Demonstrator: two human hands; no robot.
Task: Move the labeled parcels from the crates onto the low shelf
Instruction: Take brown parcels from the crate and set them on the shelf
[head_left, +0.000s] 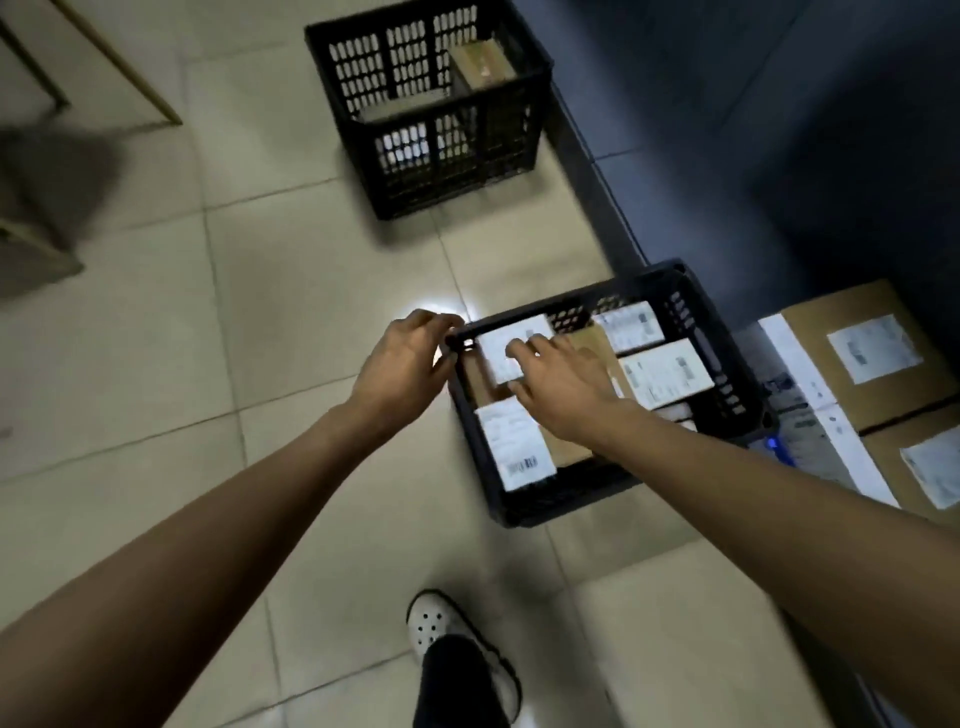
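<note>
Two crates (457, 156) (561, 493), two hands (400, 358) (566, 389), one shoe (431, 623)

Pale tiled floor (260, 312) with a bright glare spot (432, 306), thin furniture legs (125, 65) upper left.

Parcel stockroom: tiled floor (260, 312), black plastic crates (561, 496) of labelled parcels (667, 371), cartons (883, 408) on a low shelf (753, 208).

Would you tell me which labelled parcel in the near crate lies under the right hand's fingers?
The far-left corner parcel: the right hand's spread fingers cover its white label, while the other labelled parcels lie clear of them.
</note>
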